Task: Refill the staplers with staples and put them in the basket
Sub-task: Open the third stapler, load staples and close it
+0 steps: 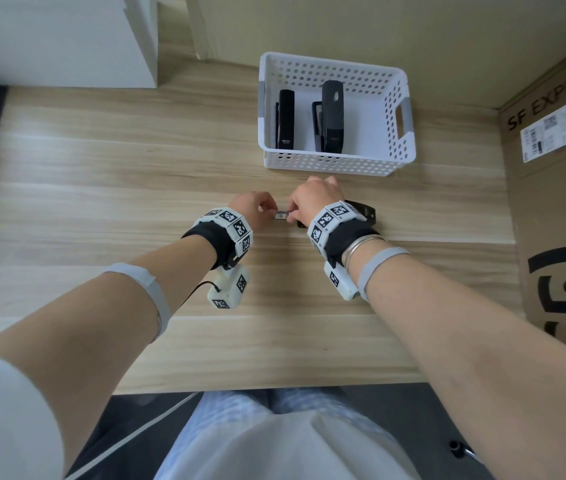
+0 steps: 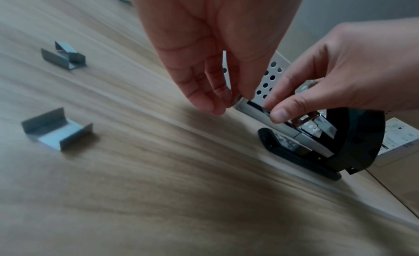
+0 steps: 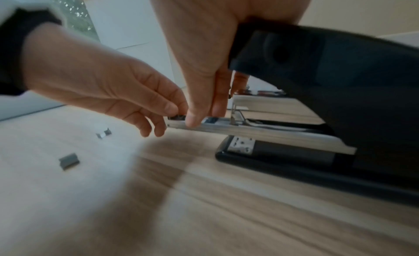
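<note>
Staplers: two black ones already lie in the basket, side by side toward its left half, so those look finished, though whether they hold staples cannot be told. A third stapler sits open on the table just in front of the basket, its metal channel bared and its black top swung up.

Left of that stapler, two loose staple strips lie on the wood, well apart from it and unused.

The left hand pinches a small strip at the channel's open tip. The right hand pinches the channel just behind, thumb and forefinger on its sides, with its palm against the raised top in the right wrist view.

By the look of it, loading is midway: the strip must seat, the top close, and this last stapler go into the basket's free right half.
</note>
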Motion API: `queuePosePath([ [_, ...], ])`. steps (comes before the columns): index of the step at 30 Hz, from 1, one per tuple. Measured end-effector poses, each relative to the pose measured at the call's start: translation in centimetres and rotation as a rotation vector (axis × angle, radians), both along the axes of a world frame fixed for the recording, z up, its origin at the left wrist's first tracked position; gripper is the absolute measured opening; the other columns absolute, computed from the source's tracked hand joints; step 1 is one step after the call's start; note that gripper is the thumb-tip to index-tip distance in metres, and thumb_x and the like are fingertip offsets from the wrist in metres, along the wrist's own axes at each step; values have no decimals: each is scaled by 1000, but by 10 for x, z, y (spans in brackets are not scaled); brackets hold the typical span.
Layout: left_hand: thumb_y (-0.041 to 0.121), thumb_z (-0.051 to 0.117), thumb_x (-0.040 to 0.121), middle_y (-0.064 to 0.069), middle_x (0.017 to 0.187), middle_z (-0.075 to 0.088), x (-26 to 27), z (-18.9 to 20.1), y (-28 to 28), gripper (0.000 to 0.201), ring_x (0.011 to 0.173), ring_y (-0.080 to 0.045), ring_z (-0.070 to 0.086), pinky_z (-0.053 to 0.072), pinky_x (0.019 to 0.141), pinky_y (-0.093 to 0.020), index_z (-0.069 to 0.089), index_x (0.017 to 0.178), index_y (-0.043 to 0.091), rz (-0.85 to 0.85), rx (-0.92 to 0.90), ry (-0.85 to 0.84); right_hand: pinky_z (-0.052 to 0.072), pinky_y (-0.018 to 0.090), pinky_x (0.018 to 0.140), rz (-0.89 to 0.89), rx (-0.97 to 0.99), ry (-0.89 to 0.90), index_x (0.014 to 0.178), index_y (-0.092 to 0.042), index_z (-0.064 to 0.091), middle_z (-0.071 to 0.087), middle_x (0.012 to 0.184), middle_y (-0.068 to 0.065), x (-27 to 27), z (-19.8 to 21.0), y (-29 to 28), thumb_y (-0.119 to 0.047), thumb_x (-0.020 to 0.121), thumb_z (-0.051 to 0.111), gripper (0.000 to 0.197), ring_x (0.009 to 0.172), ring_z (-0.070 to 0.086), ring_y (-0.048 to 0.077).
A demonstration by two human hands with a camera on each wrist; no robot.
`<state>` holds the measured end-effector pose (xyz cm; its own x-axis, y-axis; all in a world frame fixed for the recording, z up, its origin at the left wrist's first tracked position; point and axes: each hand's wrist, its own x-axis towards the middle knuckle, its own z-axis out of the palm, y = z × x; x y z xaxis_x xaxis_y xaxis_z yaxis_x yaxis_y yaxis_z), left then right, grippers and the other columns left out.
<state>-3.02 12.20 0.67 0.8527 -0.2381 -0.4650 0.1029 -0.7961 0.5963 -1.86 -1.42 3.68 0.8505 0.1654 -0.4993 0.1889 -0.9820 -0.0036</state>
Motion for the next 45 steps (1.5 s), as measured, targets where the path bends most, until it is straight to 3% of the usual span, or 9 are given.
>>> queuePosePath([
  [6, 15, 50, 91, -9, 117, 65, 1, 4, 7, 24, 109, -28, 59, 45, 88, -30, 63, 110, 8, 10, 27, 16, 31, 36, 98, -39, -37, 55, 101, -28, 71, 68, 108, -5, 10, -6, 4, -40, 89, 61, 20, 117, 51, 19],
  [11, 3, 44, 89, -8, 111, 65, -1, 7, 31, 31, 104, -28, 61, 46, 71, -21, 62, 113, 10, -102, 93, 59, 31, 37, 97, -62, -71, 75, 101, -26, 71, 68, 109, -3, 11, -6, 3, -28, 89, 62, 15, 115, 54, 20],
  [16, -5, 57, 79, -7, 122, 62, -9, 3, 53, 44, 111, -27, 58, 48, 91, -31, 59, 118, 14, -281, 280, 168, 30, 39, 99, -77, -93, 78, 108, -24, 69, 66, 113, -1, 11, -5, 8, -40, 88, 62, 27, 116, 52, 21],
  [19, 1, 65, 78, -11, 124, 58, -12, 1, 59, 43, 113, -29, 57, 47, 92, -33, 59, 119, 12, -392, 312, 185, 30, 40, 100, -105, -48, 40, 112, -26, 67, 66, 114, -3, 10, -4, 8, -47, 90, 57, 33, 119, 50, 21],
  [22, 1, 62, 79, -14, 123, 55, -17, -4, 62, 39, 109, -31, 58, 48, 91, -34, 61, 117, 11, -444, 317, 148, 28, 41, 103, -116, -15, 27, 118, -27, 64, 66, 117, -3, 8, -3, 9, -46, 92, 53, 35, 122, 47, 22],
  [34, -3, 51, 81, -14, 110, 65, -25, -10, 61, 26, 102, -31, 60, 48, 86, -30, 67, 99, 5, -291, 223, 37, 29, 40, 99, -102, 3, -9, 110, -31, 66, 67, 113, -5, -3, 0, 9, -42, 94, 52, 24, 121, 45, 21],
  [38, -7, 46, 81, -14, 96, 63, -23, -9, 55, 28, 89, -28, 57, 41, 74, -27, 64, 101, 3, -252, 144, -12, 30, 40, 99, -124, 51, -21, 106, -30, 67, 68, 111, -5, -4, 1, 7, -36, 95, 51, 20, 120, 47, 21],
  [41, -4, 47, 84, -20, 101, 65, -15, -1, 42, 27, 92, -33, 60, 39, 74, -25, 65, 103, 2, -187, 88, -83, 36, 37, 101, -154, 131, -16, 107, -28, 69, 69, 113, -4, -2, 5, 2, -27, 96, 52, 21, 117, 55, 21],
  [45, 1, 50, 86, -20, 97, 69, -3, 8, 20, 17, 86, -32, 62, 45, 75, -27, 63, 98, 0, -40, -55, -201, 46, 35, 101, -196, 265, 2, 109, -30, 71, 70, 115, -6, 0, 7, 5, -31, 89, 62, 22, 111, 61, 19],
])
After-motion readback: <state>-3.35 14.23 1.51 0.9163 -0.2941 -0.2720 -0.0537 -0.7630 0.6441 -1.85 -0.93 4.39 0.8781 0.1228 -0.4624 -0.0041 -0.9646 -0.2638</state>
